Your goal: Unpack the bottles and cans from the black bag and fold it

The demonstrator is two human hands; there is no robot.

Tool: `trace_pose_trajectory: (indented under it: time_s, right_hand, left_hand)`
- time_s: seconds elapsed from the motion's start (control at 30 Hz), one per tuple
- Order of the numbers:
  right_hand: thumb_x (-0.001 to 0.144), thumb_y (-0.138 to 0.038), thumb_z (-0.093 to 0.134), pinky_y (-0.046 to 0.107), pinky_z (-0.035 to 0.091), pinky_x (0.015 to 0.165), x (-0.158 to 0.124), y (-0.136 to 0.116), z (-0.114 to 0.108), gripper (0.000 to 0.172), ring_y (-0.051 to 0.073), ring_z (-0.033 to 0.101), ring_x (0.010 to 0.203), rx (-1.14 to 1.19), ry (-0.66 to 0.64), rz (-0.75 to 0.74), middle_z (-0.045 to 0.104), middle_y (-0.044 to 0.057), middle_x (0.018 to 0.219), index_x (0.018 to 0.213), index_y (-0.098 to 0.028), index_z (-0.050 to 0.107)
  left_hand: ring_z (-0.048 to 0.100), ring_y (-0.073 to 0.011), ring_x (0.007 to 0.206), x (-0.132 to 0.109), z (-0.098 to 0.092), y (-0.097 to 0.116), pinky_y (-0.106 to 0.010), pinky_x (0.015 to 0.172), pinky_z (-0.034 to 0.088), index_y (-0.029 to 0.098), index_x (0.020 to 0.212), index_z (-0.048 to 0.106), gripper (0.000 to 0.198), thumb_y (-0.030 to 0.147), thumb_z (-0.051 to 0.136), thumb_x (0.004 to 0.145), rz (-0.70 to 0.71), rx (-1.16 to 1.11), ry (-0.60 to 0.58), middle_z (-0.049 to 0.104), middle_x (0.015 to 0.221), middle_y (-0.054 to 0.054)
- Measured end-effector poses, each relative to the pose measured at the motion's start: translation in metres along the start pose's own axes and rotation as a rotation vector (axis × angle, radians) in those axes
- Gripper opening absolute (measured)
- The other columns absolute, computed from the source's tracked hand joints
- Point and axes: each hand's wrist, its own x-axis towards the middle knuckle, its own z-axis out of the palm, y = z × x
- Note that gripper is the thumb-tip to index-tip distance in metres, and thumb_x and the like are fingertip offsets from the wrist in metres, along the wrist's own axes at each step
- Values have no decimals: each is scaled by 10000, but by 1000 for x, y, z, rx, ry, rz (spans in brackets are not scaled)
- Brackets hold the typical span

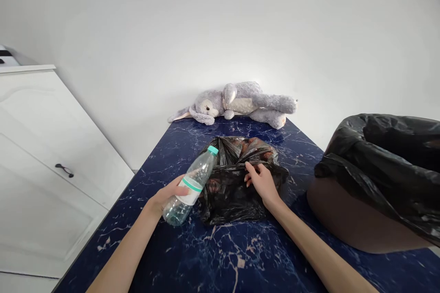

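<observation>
In my left hand (169,192) is a clear plastic bottle (202,170) with a turquoise cap and a white-and-green label. It tilts up to the right, its cap end in front of the bag's left side, and only a little liquid or tinted base shows at the bottom. My right hand (262,183) pinches the upper edge of a black plastic bag (233,201). The crumpled bag lies on the blue marble-patterned table (220,256), with reddish-brown contents showing faintly through it; what they are I cannot tell.
A grey plush bunny (240,103) lies on its side at the table's far end, against the white wall. On the right stands a brown bin (360,219) lined with a black bag (385,155). A white cabinet (41,146) stands at the left.
</observation>
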Motion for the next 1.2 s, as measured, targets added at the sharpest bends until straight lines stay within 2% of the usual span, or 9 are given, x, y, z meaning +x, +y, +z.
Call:
trace_pose_trajectory:
  time_s: [0.17,0.3,0.5,0.63,0.73,0.87,0.97,1.07,1.2]
  right_hand:
    - [876,-665,693,307,488,536,8,3,-10,437,191,627,537,-48,117,-22,676,0,643,894,-240,593]
    - [891,-670,663,314,460,539,11,-1,-15,432,191,602,513,-70,178,-36,664,-1,622,861,-245,594]
    - [924,-676,613,325,432,545,10,-6,-19,438,191,569,499,-71,258,-66,629,2,580,797,-260,556]
    - [920,-683,607,332,424,540,9,-6,-17,440,194,556,489,-71,261,-75,617,-4,569,792,-265,553]
    - [916,-684,621,331,421,543,8,-6,-16,442,193,556,485,-82,245,-74,619,-5,566,792,-264,560]
    - [931,-664,623,327,421,546,6,-7,-17,433,190,564,490,-100,211,-64,629,2,569,790,-257,577]
    - [945,-651,611,323,416,548,6,-7,-17,432,185,565,493,-111,200,-59,634,4,574,790,-249,588]
    - [936,-648,624,317,413,545,6,-6,-15,427,183,568,493,-110,197,-63,633,-1,570,799,-243,600]
    - [917,-653,643,309,408,531,6,-3,-13,428,177,561,479,-81,197,-77,622,-12,551,806,-242,601]
  left_hand:
    - [737,-270,995,-5,-22,5,-390,928,610,221,1528,544,842,334,841,749,112,0,183,749,1236,-118]
    - [722,-353,1162,-11,-31,12,-499,1017,595,228,1592,461,925,377,819,751,114,21,308,685,1415,-149]
    - [651,-414,1332,-10,-17,30,-545,1138,522,167,1473,591,738,447,752,810,194,26,266,597,1543,-200]
    - [711,-344,1223,-1,-21,33,-458,1057,588,156,1257,723,564,359,829,742,439,-37,670,694,1414,-164]
    - [718,-285,1160,3,-32,33,-373,978,603,172,1207,720,581,281,892,662,577,-8,922,744,1281,-122]
    - [687,-232,1216,6,-39,32,-349,1061,541,270,1395,572,809,251,916,663,744,7,1055,727,1286,-72]
    - [681,-251,1222,6,-37,29,-397,1106,513,274,1473,506,954,257,969,639,811,130,1171,719,1259,-74]
    - [682,-298,1206,6,-36,24,-469,1093,524,263,1490,514,958,353,978,656,793,440,1310,689,1311,-101]
    - [671,-326,1232,5,-41,18,-491,1090,523,258,1519,481,941,443,933,715,740,628,1339,662,1361,-124]
